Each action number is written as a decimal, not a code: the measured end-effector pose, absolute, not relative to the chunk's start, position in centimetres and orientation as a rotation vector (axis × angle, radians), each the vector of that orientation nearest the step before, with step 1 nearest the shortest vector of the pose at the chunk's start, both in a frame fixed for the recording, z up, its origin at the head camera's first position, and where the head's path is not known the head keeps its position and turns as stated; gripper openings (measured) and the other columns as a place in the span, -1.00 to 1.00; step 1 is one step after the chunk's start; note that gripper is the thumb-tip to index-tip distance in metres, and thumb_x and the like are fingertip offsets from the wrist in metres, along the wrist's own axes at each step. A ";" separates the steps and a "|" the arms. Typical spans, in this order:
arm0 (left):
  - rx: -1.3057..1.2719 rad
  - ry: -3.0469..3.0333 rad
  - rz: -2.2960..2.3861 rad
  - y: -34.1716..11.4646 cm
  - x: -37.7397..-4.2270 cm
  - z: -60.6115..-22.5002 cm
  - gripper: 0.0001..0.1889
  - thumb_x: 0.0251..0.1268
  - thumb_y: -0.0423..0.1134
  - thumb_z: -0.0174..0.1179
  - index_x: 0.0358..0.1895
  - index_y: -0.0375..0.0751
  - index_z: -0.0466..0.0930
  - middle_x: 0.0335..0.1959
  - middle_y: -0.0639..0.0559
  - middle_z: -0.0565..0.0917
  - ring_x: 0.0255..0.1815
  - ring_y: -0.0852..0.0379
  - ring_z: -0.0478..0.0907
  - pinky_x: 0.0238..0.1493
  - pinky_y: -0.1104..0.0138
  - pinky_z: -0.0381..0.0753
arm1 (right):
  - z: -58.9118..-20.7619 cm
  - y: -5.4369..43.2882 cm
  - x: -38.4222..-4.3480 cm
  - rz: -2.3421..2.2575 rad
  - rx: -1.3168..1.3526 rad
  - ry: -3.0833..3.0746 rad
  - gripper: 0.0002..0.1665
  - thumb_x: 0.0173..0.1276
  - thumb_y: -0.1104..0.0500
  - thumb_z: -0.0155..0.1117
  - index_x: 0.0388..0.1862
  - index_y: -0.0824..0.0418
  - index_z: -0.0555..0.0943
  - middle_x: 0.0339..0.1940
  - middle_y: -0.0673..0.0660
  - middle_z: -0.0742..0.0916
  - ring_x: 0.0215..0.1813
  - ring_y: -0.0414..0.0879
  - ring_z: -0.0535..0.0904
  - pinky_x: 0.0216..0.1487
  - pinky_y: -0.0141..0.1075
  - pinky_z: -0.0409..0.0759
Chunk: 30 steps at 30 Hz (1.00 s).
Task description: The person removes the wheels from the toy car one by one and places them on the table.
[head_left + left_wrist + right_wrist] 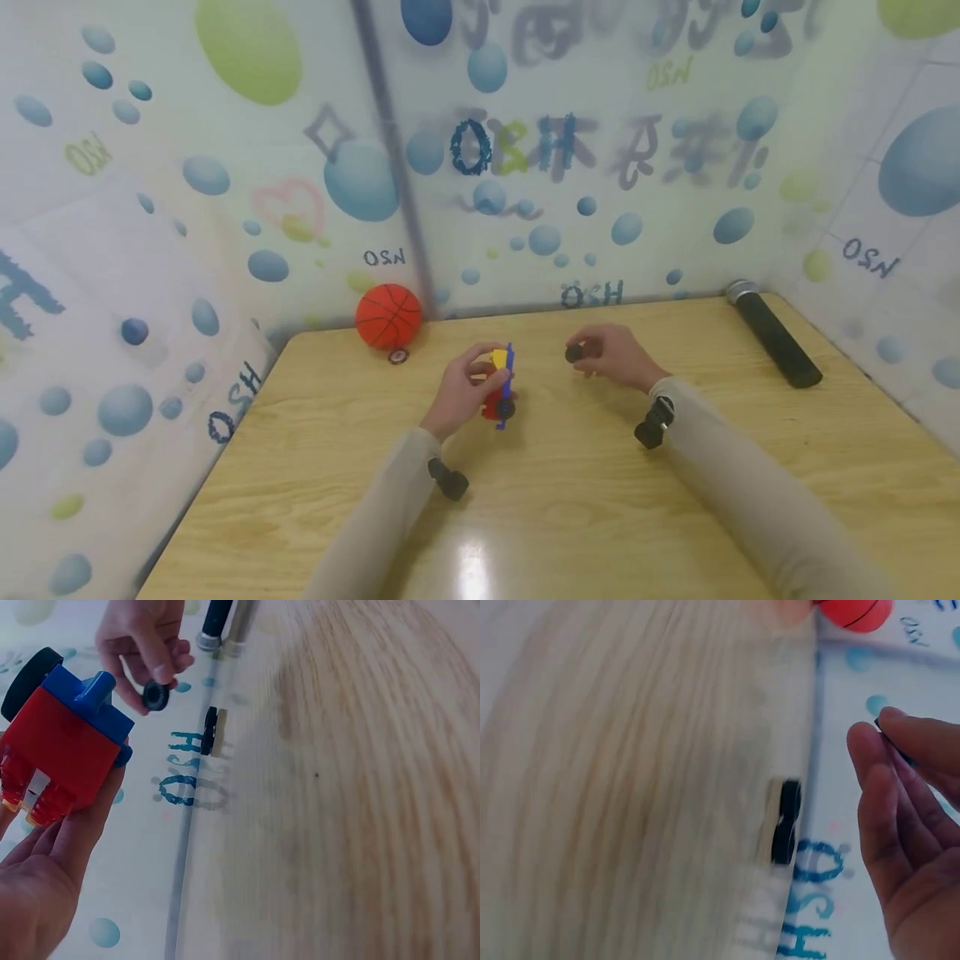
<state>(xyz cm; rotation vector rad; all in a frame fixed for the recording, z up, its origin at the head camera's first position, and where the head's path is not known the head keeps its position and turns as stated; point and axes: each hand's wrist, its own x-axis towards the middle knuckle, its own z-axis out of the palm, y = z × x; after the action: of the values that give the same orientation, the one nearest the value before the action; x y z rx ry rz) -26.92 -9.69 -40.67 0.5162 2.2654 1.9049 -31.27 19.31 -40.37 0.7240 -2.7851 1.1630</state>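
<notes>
My left hand (pixel 462 390) grips a plastic toy vehicle (pixel 495 400) with a red body, a blue base and a yellow part. One black wheel (pixel 31 682) sits on its side in the left wrist view, beside a blue axle-like bar (pixel 94 694). To the right, above the table, my right hand (pixel 617 357) pinches a small black wheel (pixel 156 696) between thumb and fingers. In the right wrist view, that wheel is mostly hidden by the fingers. Two black wheels (pixel 787 821) lie side by side on the table; the head view does not show them clearly.
An orange-red toy basketball (pixel 388 317) rests at the back left, with a small round dark-and-white piece (pixel 398 357) before it. A black microphone (pixel 776 335) with a silver head lies at the back right. Printed sheets (pixel 517 250) enclose the wooden table (pixel 570 517).
</notes>
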 end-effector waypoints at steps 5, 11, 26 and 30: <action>0.532 2.273 1.899 -10.0 -26.9 -40.5 -0.56 0.46 -0.23 0.20 0.35 0.04 0.44 0.02 -0.53 0.64 -0.28 -0.06 0.81 -0.12 0.14 0.79 | -40.7 21.1 -32.6 1.015 0.683 -2.885 -0.62 0.20 0.29 0.48 0.02 0.27 0.68 -0.36 0.19 0.81 -0.46 -0.14 0.73 -0.38 -0.32 0.68; 0.569 2.238 1.913 -10.0 -26.9 -40.5 -0.56 0.49 -0.25 0.16 0.37 0.01 0.42 0.05 -0.59 0.60 -0.25 -0.09 0.81 -0.10 0.10 0.79 | -40.9 22.6 -33.7 0.944 0.625 -2.965 -0.63 0.23 0.27 0.46 0.03 0.27 0.69 -0.31 0.24 0.82 -0.43 -0.11 0.72 -0.41 -0.28 0.65; 0.560 2.271 1.903 -9.8 -26.9 -40.8 -0.58 0.48 -0.23 0.18 0.35 0.04 0.45 0.05 -0.54 0.63 -0.24 -0.07 0.81 -0.04 0.14 0.78 | -42.2 25.1 -35.9 0.871 0.412 -3.043 -0.58 0.23 0.14 0.48 0.06 0.25 0.71 -0.18 0.32 0.81 -0.31 0.02 0.74 -0.20 -0.10 0.71; 0.545 2.272 1.899 -9.9 -27.0 -40.7 -0.57 0.48 -0.21 0.18 0.36 0.03 0.44 0.06 -0.52 0.64 -0.22 -0.08 0.81 -0.02 0.14 0.77 | -42.4 24.9 -36.0 0.833 0.406 -3.045 -0.58 0.21 0.13 0.48 0.05 0.25 0.72 -0.09 0.32 0.80 -0.16 0.12 0.72 -0.12 -0.04 0.70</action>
<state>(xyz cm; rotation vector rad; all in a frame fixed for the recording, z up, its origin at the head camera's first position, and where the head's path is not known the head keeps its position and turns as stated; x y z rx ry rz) -27.04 -9.87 -40.73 0.5449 2.2717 1.8990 -36.03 24.95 -42.40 0.4063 -3.0448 0.8325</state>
